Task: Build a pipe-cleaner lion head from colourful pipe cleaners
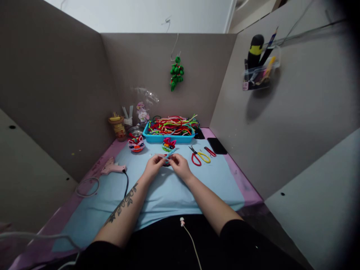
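Observation:
My left hand (pixel 154 165) and my right hand (pixel 180 165) meet over the middle of the blue cloth, fingertips pinched together. Between them a light blue pipe cleaner (pixel 170 153) slants up to the right, gripped by both hands. A dark red piece shows under the fingers, mostly hidden, so its kind cannot be made out. Just behind the hands sits a small pink, yellow and green pipe-cleaner figure (pixel 168 144). To the left stands a red, white and orange lion-like head (pixel 136 144) of the same fuzzy material.
Behind is a blue tray (pixel 168 139) heaped with colourful pipe cleaners. Scissors (pixel 200 156), a red cutter (pixel 210 151) and a black phone (pixel 217 146) lie right. A pink glue gun (pixel 112 167) with its cord lies left. Grey panels enclose the table on three sides.

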Tool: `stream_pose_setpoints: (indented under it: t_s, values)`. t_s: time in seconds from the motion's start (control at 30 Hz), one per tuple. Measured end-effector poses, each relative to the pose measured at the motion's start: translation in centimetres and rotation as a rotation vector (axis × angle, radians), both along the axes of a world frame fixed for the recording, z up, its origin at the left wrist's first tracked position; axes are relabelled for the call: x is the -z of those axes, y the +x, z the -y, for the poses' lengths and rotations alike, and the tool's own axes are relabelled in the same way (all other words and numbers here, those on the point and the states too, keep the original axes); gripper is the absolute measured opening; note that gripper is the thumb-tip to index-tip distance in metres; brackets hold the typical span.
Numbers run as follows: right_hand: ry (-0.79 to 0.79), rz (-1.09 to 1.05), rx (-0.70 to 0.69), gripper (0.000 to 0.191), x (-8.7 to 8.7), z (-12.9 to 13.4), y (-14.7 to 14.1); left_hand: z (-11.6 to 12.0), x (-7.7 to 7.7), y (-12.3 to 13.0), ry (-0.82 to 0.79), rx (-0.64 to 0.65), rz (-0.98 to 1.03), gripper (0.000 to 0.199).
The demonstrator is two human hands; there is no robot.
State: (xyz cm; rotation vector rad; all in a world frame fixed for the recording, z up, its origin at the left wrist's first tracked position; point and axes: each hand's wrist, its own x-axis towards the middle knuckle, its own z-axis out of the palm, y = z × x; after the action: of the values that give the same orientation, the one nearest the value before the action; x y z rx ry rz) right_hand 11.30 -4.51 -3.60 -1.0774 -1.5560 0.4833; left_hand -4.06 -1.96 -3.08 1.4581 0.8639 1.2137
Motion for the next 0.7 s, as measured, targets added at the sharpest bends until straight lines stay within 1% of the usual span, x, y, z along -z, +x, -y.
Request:
stream_pose_setpoints:
  t_s: [0.17,0.23,0.27,0.33,0.4,0.43,0.5,0.57,0.63,0.7]
  values:
    - [-0.085,-0.108,-0.139,0.013,0.01,-0.01,-0.15,-0.03,0.23,-0.06,0.028,0.038,-0.004,0.037]
    - [-0.122,-0.177,-0.19,0.02,0.02,-0.08,-0.12,0.0,0.25,-0.01,0.029,0.048,-0.002,0.037]
    - [-0.132,-0.212,-0.204,0.026,0.05,-0.11,-0.09,0.02,0.28,0.02,0.031,0.053,-0.003,0.037]
    - [-0.121,-0.259,-0.197,0.043,0.1,-0.13,0.01,0.05,0.41,0.11,0.038,0.07,-0.01,0.036]
    - [-0.074,-0.237,-0.164,0.059,0.03,-0.01,0.15,0.04,0.65,0.16,0.05,0.087,-0.015,0.034]
    - [-0.046,-0.195,-0.147,0.061,-0.07,0.09,0.22,0.03,0.79,0.17,0.057,0.093,-0.017,0.032]
    - [0.005,-0.075,-0.127,0.054,-0.35,0.34,0.37,0.01,0.99,0.14,0.068,0.096,-0.022,0.031]
    - [0.04,0.019,-0.113,0.038,-0.62,0.51,0.48,0.05,1.0,0.07,0.074,0.098,-0.019,0.03]
    - [0.051,0.043,-0.098,0.024,-0.73,0.54,0.55,0.18,0.82,0.01,0.073,0.104,-0.009,0.03]
    - [0.038,0.012,-0.082,0.018,-0.65,0.45,0.59,0.36,0.52,-0.01,0.066,0.103,-0.007,0.031]
